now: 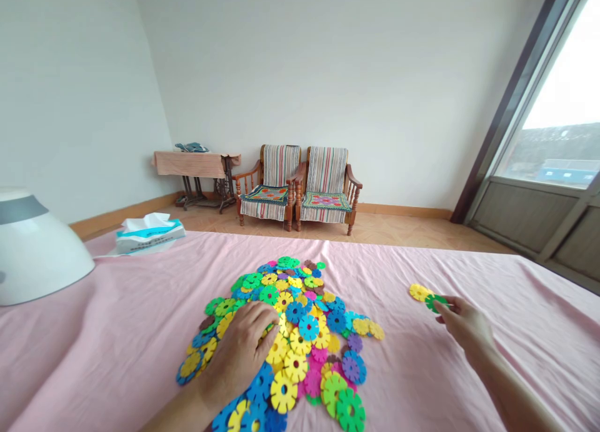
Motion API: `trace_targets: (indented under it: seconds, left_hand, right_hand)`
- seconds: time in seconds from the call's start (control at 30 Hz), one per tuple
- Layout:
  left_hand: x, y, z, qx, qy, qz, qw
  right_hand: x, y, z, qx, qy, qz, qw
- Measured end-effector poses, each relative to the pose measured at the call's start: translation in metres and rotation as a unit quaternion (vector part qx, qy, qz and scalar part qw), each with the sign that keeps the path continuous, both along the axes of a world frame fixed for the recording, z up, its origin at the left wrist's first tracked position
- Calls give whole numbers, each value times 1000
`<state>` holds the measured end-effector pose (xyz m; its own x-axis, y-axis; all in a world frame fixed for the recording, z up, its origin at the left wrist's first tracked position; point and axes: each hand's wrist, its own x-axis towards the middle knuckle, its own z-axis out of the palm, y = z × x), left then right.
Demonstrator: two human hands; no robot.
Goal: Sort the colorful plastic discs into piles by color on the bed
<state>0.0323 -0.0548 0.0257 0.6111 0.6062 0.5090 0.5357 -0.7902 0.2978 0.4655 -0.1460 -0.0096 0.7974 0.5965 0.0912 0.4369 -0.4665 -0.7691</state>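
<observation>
A spread-out heap of plastic snowflake discs [295, 366] in yellow, blue, green, pink, purple and brown lies on the pink cloth. My left hand [248, 338] rests over the heap's left part, fingers curled. Between its thumb and fingers a bit of a green snowflake disc [270, 327] shows; most of it is hidden. Off to the right, my right hand [462, 319] pinches a green snowflake disc [435, 302] low over the cloth. A yellow snowflake disc [420, 292] touches or overlaps that green one; whether the two are joined I cannot tell.
The pink cloth [117, 338] covers the surface in front of me. A white and grey rounded object [42, 251] stands at left, near a tissue pack [150, 234]. Beyond are two wooden armchairs [327, 200], a cloth-covered sewing-machine table [190, 164] and a door [525, 213].
</observation>
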Motion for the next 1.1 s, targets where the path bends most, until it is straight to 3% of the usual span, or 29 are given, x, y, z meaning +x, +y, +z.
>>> trace_targets:
  seconds: [0.2, 0.5, 0.73, 1.1]
  left_hand:
    - [0, 0, -1, 7, -3, 0, 1000]
    - [-2, 1, -3, -4, 0, 1, 1000]
    - [-3, -1, -4, -11, -1, 5, 1000]
    - [-2, -3, 0, -29, 14, 1, 999]
  right_hand:
    - [10, 0, -4, -92, -100, -13, 991]
    - [15, 27, -19, -190, -233, 8, 954]
    - [21, 57, -24, -193, -248, 11, 949]
    - [10, 125, -24, -161, -228, 13, 960]
